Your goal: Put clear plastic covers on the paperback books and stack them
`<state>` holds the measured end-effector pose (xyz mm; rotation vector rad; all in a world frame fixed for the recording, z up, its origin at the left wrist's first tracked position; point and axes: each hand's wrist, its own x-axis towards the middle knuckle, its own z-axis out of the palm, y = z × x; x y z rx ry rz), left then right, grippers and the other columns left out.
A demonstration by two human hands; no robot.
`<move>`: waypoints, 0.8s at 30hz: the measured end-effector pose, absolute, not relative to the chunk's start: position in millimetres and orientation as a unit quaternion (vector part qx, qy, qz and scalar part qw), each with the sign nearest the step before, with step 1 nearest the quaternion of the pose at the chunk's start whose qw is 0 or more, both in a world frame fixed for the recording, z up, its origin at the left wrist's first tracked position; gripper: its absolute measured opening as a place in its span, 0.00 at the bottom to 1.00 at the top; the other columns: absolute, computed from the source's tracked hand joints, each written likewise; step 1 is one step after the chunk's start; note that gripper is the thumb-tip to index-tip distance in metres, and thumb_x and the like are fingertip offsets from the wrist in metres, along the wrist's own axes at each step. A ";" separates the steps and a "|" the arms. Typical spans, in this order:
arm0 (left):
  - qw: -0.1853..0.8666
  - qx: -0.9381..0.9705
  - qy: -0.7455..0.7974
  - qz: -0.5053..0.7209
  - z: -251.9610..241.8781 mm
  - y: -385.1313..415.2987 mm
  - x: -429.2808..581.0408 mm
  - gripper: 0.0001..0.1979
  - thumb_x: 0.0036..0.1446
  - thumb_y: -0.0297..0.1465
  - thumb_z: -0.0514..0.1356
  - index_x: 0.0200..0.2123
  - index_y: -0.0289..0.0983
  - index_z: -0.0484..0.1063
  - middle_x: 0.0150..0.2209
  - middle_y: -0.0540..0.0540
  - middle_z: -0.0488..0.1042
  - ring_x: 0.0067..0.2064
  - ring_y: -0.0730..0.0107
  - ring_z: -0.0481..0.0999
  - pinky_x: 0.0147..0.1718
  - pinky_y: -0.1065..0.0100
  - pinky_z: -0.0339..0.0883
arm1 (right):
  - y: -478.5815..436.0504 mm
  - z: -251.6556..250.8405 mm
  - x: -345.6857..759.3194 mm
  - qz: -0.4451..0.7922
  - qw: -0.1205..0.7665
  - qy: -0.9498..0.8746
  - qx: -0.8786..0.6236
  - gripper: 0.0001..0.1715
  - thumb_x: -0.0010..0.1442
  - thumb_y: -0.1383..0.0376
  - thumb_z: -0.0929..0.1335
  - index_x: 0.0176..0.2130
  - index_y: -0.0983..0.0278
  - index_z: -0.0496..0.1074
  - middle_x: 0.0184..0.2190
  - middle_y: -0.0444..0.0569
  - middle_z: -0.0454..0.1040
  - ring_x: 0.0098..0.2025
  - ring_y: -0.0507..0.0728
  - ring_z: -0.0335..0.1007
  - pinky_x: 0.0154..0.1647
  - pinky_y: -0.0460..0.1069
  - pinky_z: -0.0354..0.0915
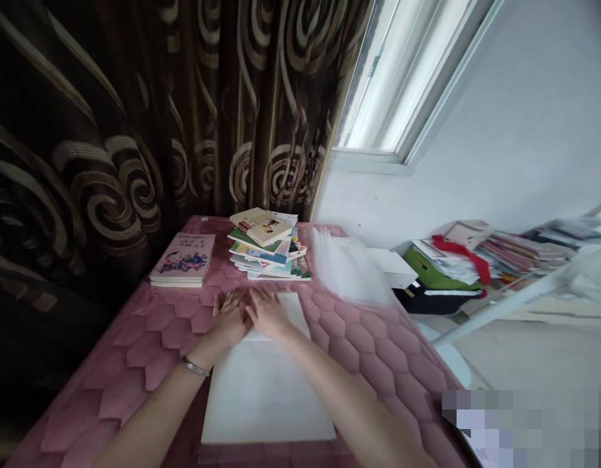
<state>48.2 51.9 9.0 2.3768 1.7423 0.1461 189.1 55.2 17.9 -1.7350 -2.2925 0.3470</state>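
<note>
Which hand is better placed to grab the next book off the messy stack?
Probably right. The right hand lies flat on the white sheet directly below the stack; the left hand sits further left, toward the pink book.

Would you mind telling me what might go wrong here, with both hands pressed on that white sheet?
1. The left hand and right hand press only the far end of the white sheet; its near end lies free and may shift or crease.
2. The stack of books just beyond the fingers looks uneven, so a forward push might topple it.
3. The clear plastic sleeves lie near the table's right edge and could slide off.
</note>
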 end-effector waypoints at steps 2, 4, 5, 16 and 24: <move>0.096 0.802 0.587 0.051 7.8 52.6 47.3 0.27 0.62 0.34 0.43 0.65 0.37 0.53 0.66 0.42 0.54 0.68 0.57 0.47 0.64 0.44 0.34 | 55.9 10.7 173.0 0.156 0.109 -0.790 -0.583 0.31 0.68 0.57 0.52 0.65 0.68 0.51 0.66 0.56 0.52 0.68 0.60 0.41 0.65 0.63 0.42; 0.095 0.804 0.585 0.054 7.9 52.5 45.3 0.28 0.62 0.36 0.44 0.65 0.37 0.53 0.66 0.42 0.55 0.68 0.57 0.48 0.64 0.45 0.35 | 54.2 6.3 173.9 0.170 0.095 -0.781 -0.594 0.34 0.68 0.54 0.50 0.66 0.69 0.49 0.67 0.57 0.48 0.69 0.61 0.38 0.65 0.66 0.39; 0.090 0.802 0.588 0.059 8.1 52.2 44.4 0.29 0.62 0.37 0.45 0.64 0.36 0.54 0.66 0.41 0.55 0.68 0.56 0.48 0.64 0.46 0.35 | 52.3 5.6 180.0 0.167 0.088 -0.773 -0.606 0.35 0.68 0.53 0.50 0.66 0.69 0.49 0.67 0.58 0.47 0.69 0.62 0.38 0.65 0.66 0.38; 0.046 0.738 0.667 0.092 8.6 47.2 48.1 0.32 0.57 0.37 0.50 0.62 0.26 0.54 0.63 0.31 0.60 0.64 0.51 0.57 0.63 0.49 0.41 | 33.5 10.4 251.0 0.142 0.058 -0.672 -0.724 0.37 0.68 0.51 0.52 0.66 0.70 0.49 0.67 0.60 0.46 0.68 0.65 0.40 0.65 0.65 0.37; 0.060 0.743 0.658 0.108 7.1 47.7 45.5 0.30 0.59 0.37 0.49 0.62 0.31 0.54 0.62 0.34 0.61 0.63 0.52 0.59 0.63 0.48 0.41 | 19.7 4.1 279.4 0.146 0.267 -0.604 -0.736 0.23 0.64 0.62 0.59 0.55 0.70 0.66 0.51 0.57 0.73 0.53 0.58 0.69 0.55 0.48 0.61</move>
